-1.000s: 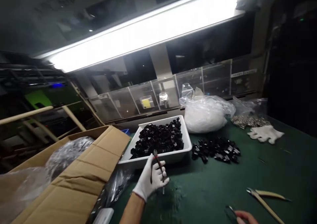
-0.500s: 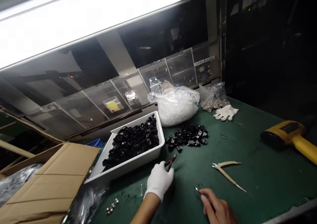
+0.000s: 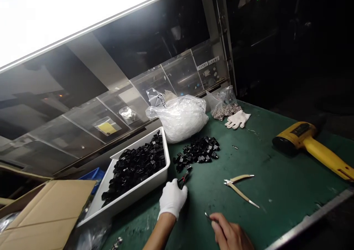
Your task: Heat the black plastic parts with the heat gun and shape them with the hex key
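My left hand (image 3: 173, 198), in a white glove, is closed around a pair of small pliers (image 3: 183, 179) with red and black handles. Their tips point away from me and reach a black plastic part (image 3: 189, 167) at the near edge of a loose pile of black plastic parts (image 3: 200, 150). I cannot tell whether the jaws grip it. Bare, my right hand (image 3: 228, 231) pinches a thin, shiny metal piece (image 3: 207, 215) between thumb and fingers, low over the green tabletop (image 3: 204, 191). Most of that piece is hidden by the fingers.
A white tray (image 3: 138, 191) of black parts stands left, beside a cardboard box (image 3: 47, 213). Cream-handled cutters (image 3: 239, 189) lie open at right, near a yellow heat gun (image 3: 312, 143). Behind are a plastic bag (image 3: 182, 119), bagged metal pieces (image 3: 225, 110) and a white glove (image 3: 238, 120).
The camera view has turned, shifting the scene leftward. The plier tips have moved forward to the nearest black part of the pile. My right hand still pinches the metal piece.
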